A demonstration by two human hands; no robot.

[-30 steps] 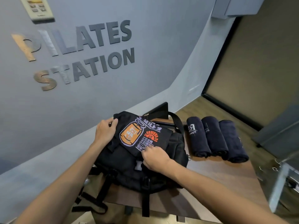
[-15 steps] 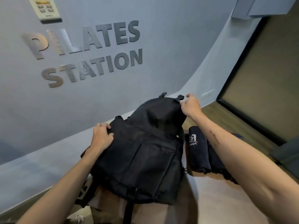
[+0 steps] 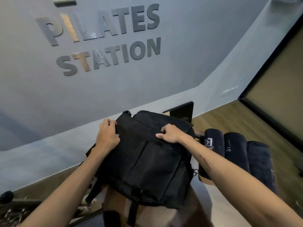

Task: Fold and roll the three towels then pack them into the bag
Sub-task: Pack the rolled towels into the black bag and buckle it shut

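- Head view: the black bag [image 3: 144,161] lies on a brown wooden table [image 3: 218,199], its front pockets turned up to the camera and its straps hanging over the near edge.
- The left hand [image 3: 107,136] lies on the upper left corner of the bag; its fingertips are bent over the top edge of the fabric and the thumb presses from the side, so it holds that corner.
- The right hand [image 3: 168,134] is on the top edge near the middle; its fingers are curled round a fold of the fabric there and pinch it.
- The three towels [image 3: 236,151] lie just beside the bag on its right, already rolled, side by side and touching each other; the right forearm hides part of the nearest roll.
- On the grey wall behind, large letters [image 3: 105,38] read "PILATES STATION".
- Judgement: folding and rolling look finished, and opening the bag is the step in hand.
- Judgement: the bag is soft and light, so its mouth will sag shut; one hand should hold the rim open.
- Judgement: the rolls are thick, soft and not slippery, but can unroll; best is to take each one round its middle, with the loose end under the fingers.
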